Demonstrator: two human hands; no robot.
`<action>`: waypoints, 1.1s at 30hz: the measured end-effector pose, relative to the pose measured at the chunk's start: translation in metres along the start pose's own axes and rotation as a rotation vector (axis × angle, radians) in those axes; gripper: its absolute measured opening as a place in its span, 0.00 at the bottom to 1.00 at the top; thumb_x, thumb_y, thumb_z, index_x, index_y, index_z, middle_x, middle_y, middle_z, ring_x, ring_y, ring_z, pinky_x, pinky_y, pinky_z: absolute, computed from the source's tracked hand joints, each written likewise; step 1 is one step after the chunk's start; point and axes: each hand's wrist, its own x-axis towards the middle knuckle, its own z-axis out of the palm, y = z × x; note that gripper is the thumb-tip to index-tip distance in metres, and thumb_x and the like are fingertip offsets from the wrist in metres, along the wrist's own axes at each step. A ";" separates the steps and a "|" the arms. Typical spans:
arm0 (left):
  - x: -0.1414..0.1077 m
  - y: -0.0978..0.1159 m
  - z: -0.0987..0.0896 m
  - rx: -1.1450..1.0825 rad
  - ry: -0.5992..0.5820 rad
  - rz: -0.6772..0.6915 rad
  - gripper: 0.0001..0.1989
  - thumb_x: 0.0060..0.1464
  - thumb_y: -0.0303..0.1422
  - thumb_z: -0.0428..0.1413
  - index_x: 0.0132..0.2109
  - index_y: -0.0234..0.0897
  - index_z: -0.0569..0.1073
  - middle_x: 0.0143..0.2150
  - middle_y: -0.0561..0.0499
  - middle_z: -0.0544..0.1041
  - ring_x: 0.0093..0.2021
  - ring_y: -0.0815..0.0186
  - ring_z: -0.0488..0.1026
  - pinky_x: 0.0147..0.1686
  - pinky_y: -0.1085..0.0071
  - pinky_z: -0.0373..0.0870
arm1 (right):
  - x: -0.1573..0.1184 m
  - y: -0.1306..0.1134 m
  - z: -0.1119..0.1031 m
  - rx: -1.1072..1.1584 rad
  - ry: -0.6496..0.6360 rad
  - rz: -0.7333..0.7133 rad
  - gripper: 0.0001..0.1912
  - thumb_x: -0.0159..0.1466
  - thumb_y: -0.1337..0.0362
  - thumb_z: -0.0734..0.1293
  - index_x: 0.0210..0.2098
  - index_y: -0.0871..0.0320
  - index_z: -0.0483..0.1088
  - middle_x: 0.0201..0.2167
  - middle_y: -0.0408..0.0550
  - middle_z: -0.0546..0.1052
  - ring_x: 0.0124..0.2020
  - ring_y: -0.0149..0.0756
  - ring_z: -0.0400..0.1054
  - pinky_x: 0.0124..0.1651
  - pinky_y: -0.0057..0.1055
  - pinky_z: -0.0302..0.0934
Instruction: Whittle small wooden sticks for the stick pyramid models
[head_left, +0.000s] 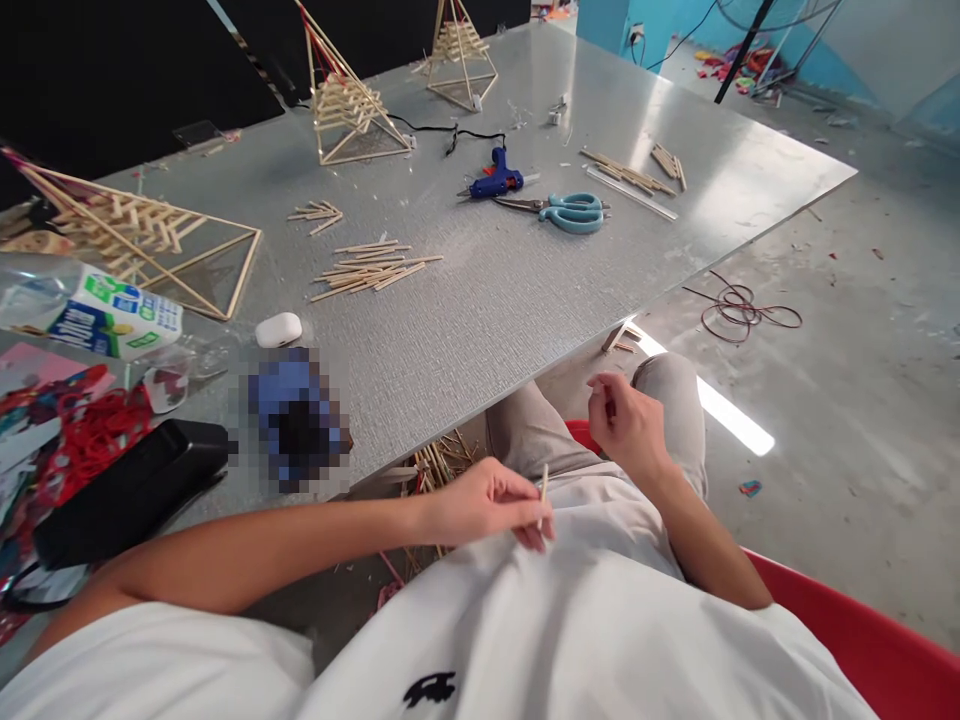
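Observation:
Just in front of my white shirt, my left hand pinches a short wooden stick between thumb and fingers, the stick pointing roughly upright. My right hand hovers above my lap with its fingers curled in; whatever they hold, if anything, is hidden. Loose wooden sticks lie in a pile on the grey table. Beyond them are a blue glue gun and scissors with light blue handles. More sticks rest at the right beside a clear glue stick.
Pyramid-shaped stick frames stand at the back and left. A plastic bottle, white earbud case, black case and blurred-out object crowd the left. The table's near edge runs above my lap; a red chair holds me.

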 end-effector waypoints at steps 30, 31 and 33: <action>0.000 0.008 -0.005 0.509 0.157 0.191 0.15 0.69 0.35 0.53 0.41 0.33 0.82 0.35 0.48 0.85 0.30 0.70 0.77 0.31 0.76 0.69 | -0.009 -0.022 0.008 1.458 -0.909 0.596 0.21 0.58 0.49 0.82 0.33 0.59 0.75 0.18 0.38 0.74 0.18 0.25 0.62 0.21 0.22 0.55; 0.000 0.008 -0.005 0.523 0.155 0.201 0.15 0.69 0.34 0.53 0.40 0.33 0.82 0.35 0.48 0.84 0.31 0.70 0.77 0.31 0.77 0.69 | -0.010 -0.020 0.009 1.466 -0.917 0.596 0.21 0.58 0.49 0.82 0.33 0.59 0.75 0.17 0.38 0.73 0.18 0.25 0.63 0.21 0.22 0.55; 0.000 0.007 -0.006 0.553 0.156 0.218 0.14 0.69 0.34 0.53 0.41 0.34 0.82 0.36 0.48 0.84 0.32 0.70 0.77 0.32 0.77 0.69 | -0.011 -0.015 0.012 1.466 -0.918 0.602 0.20 0.58 0.51 0.82 0.32 0.59 0.76 0.16 0.38 0.73 0.17 0.25 0.64 0.21 0.22 0.55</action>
